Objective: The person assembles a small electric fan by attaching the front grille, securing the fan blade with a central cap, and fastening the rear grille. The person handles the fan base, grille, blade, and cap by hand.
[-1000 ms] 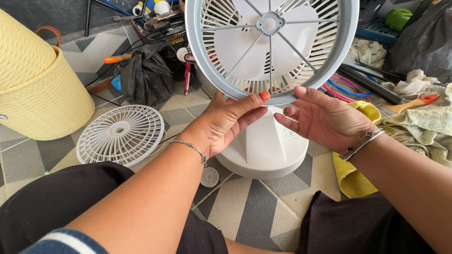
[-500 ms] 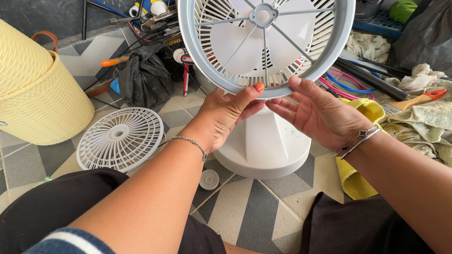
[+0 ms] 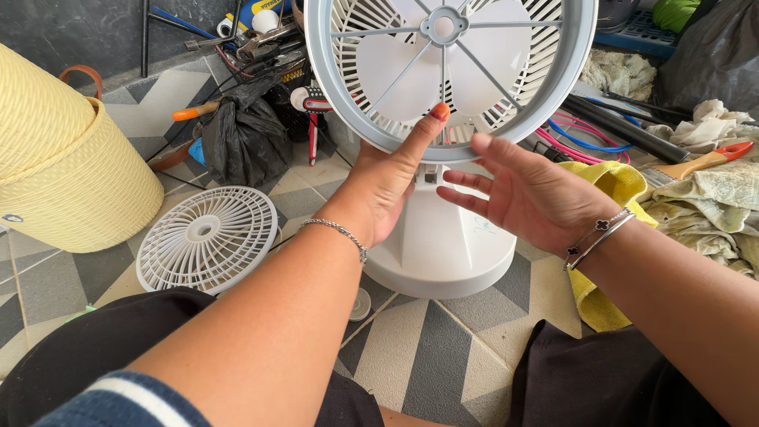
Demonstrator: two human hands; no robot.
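Note:
A white pedestal fan stands on the tiled floor in front of me; its round base (image 3: 443, 253) is between my arms. Its grey rear grille (image 3: 573, 71) has the blades showing inside and no front cover. My left hand (image 3: 379, 186) grips the grille's bottom rim, thumb stretched up over the rim onto the spokes and fingers behind. My right hand (image 3: 530, 198) is open with fingers spread just below the rim, the index fingertip at the rim's lower edge. Both wrists wear bracelets.
The loose white front grille (image 3: 207, 237) lies flat on the floor at left, a small white cap (image 3: 361, 303) near the base. A yellow woven basket (image 3: 71, 182) stands far left. Black bag (image 3: 241, 134), tools and cables are behind; yellow cloth (image 3: 589, 300) and rags at right.
My right hand has let go of the grille rim and opened its fingers. My left thumb has slid higher up over the rim. The view shifted slightly.

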